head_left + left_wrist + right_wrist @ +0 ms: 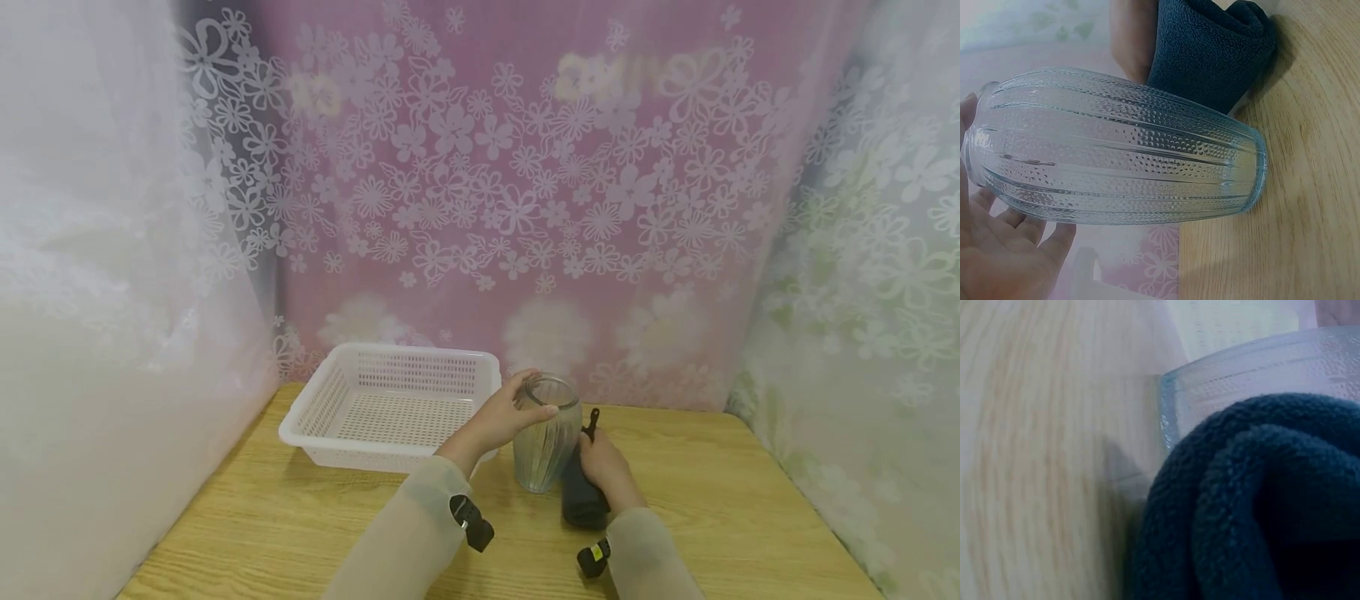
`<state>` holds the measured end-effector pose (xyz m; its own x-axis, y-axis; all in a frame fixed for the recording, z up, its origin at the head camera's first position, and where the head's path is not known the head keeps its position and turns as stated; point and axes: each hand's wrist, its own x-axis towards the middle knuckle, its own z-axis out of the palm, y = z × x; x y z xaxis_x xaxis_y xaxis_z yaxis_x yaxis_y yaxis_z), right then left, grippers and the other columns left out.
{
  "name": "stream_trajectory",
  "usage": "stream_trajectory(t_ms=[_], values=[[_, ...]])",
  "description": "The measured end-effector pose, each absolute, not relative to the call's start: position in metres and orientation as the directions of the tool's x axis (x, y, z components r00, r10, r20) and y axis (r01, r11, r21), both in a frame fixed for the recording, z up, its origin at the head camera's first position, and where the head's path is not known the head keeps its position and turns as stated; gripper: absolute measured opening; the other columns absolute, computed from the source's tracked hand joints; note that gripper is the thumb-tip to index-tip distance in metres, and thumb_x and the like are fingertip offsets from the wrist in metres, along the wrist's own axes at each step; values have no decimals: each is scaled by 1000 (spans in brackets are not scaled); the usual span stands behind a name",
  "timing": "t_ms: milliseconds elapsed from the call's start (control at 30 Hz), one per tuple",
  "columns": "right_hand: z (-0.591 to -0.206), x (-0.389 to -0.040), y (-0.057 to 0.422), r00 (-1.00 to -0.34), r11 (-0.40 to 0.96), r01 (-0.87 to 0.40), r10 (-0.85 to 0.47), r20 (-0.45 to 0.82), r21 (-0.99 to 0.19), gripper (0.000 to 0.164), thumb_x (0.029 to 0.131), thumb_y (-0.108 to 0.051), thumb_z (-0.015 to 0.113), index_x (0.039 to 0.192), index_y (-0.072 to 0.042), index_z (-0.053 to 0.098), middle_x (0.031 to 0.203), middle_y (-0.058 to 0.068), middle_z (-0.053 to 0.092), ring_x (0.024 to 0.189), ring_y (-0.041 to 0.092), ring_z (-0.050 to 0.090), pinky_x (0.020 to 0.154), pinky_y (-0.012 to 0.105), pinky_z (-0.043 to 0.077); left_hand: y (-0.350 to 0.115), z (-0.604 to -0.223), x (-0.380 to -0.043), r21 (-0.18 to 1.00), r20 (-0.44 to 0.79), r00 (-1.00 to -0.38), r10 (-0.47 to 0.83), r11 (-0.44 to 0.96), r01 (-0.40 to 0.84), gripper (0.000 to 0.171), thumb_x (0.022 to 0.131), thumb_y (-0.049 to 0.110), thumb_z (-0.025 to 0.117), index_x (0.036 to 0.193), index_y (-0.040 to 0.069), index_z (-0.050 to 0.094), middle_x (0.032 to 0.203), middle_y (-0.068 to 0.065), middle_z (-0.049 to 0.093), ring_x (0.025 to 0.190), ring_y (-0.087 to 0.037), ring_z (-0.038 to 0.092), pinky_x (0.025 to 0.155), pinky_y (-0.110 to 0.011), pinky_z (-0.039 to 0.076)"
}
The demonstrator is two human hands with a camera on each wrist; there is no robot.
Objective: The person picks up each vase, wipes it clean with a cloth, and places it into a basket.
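A clear, ribbed glass vase stands near the middle of the table, mouth up. My left hand holds it just under the rim, thumb on the near side and fingers around the far side. Small raised dots cover the vase's wall in the left wrist view. Directly right of the vase, my right hand grips a dark blue-green terry towel, folded into a thick roll. A narrow black tab sticks up above that hand. The towel's rolled end fills much of the right wrist view and overlaps the vase there.
A white perforated plastic basket stands left of the vase, close to my left forearm. Wood-grain table lies underneath everything. Flower-patterned pink curtain hangs behind, and pale sheets flank both sides.
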<state>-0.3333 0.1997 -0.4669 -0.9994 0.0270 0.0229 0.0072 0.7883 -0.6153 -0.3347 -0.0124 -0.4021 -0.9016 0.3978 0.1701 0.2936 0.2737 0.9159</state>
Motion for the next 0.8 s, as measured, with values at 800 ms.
stream_trajectory(t_ms=[800], values=[[-420,-307,222,-989,788,-23,71,129,-615,56,101,-36,23,134,10,27,127,38,41,112,53,44,86,60,38,-15,-404,-342,923,177,-869,462,229,310,66,80,53,64,135,50,28,147,13,26,137,-24,20,105,-50,25]])
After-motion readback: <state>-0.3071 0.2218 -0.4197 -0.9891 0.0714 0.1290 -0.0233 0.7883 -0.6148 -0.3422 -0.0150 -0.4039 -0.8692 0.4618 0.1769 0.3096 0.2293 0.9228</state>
